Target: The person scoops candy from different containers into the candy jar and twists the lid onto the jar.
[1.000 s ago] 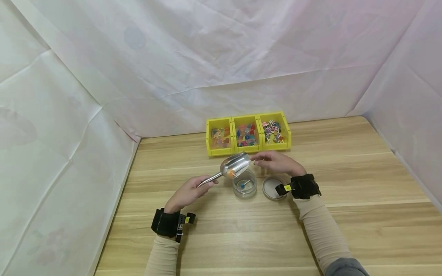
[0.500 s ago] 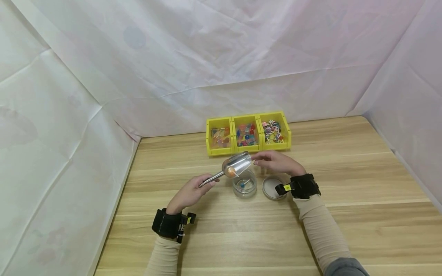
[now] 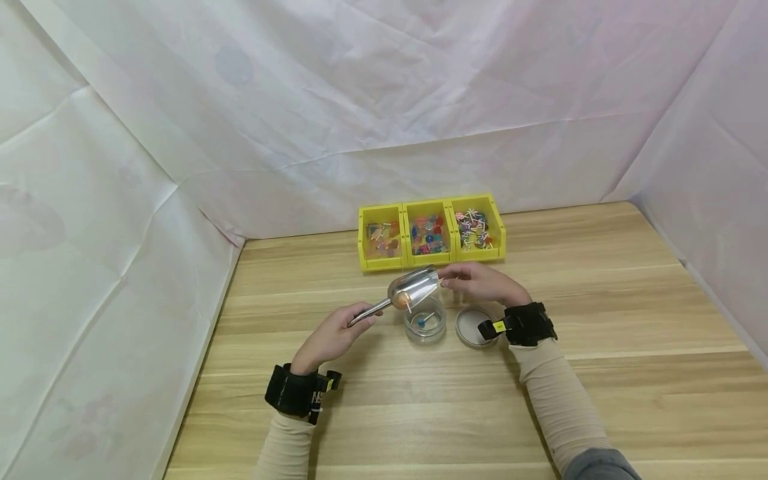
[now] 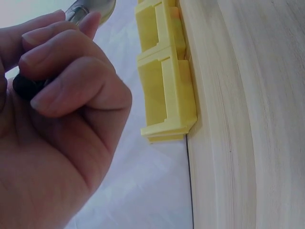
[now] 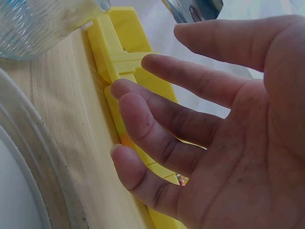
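My left hand (image 3: pixel 329 339) grips the handle of a metal scoop (image 3: pixel 423 283), which it holds tilted above the glass jar (image 3: pixel 425 339). An orange lollipop (image 3: pixel 405 299) with a white stick lies in the scoop. Inside the jar is a blue lollipop (image 3: pixel 422 323). Close to the scoop's mouth, my right hand (image 3: pixel 485 283) has its fingers extended and holds nothing. In the right wrist view, that hand (image 5: pixel 214 129) shows gently bent fingers, with part of the scoop (image 5: pixel 198 8) just beyond the fingertips. Curled fingers (image 4: pixel 71 86) wrap the handle in the left wrist view.
Behind the jar stand three joined yellow bins (image 3: pixel 433 265) with colourful small pieces and lollipops. A round lid (image 3: pixel 471 327) lies right of the jar, partly under the right wrist. White cloth (image 3: pixel 336 100) encloses the wooden table (image 3: pixel 408 420) at the back and sides.
My left hand and the scoop have shifted slightly to the right. The orange lollipop has turned in the scoop, its stick now pointing more towards me. My right hand has hardly moved.
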Demonstrator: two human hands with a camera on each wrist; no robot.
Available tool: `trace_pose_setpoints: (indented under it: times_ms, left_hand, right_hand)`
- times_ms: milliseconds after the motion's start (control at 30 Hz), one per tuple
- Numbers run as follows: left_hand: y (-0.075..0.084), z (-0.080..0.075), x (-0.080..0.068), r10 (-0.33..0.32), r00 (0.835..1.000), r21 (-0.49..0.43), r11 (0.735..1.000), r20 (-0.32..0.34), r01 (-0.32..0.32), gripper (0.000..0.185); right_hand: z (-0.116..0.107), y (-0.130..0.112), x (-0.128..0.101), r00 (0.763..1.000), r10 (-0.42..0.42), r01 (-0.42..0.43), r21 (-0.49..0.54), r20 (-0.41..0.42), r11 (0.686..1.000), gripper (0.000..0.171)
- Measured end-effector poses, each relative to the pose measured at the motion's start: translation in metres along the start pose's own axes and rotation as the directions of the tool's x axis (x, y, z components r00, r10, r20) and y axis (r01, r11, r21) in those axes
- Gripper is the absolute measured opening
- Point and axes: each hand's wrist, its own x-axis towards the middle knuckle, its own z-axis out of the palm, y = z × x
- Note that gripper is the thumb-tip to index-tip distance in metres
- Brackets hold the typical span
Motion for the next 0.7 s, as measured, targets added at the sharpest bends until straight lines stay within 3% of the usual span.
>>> trace_pose_setpoints:
  times_ms: [700]
  left_hand:
    - [0.0053,0.0046,0.0011,-0.007,1.000,0.040,0.999,-0.029,0.008,0.026]
  right_hand:
    - [0.0008,0.0002,-0.0012,1.000,0.023,-0.024,-0.008,-0.020,1.000,0.037]
